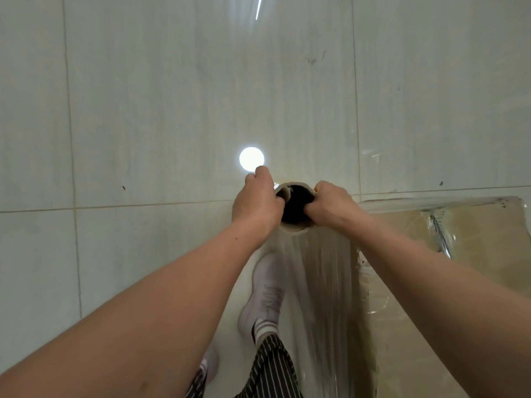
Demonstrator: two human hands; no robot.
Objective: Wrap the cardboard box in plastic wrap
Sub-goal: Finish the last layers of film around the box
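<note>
Brown cardboard box (482, 225) sits on the floor (143, 110) at the right, with plastic wrap (436, 228) already over it. The left hand (255, 205) and the right hand (330, 205) each have a tight grip on the top rim of the roll (313, 277). More turns probably remain.

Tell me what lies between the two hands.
In the head view, the wrap roll's open core, held at its rim by the left hand and right hand.

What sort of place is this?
Likely an indoor room or packing area: glossy floor tiles, a ceiling light's reflection on them, and a film-covered box beside the roll.
</note>
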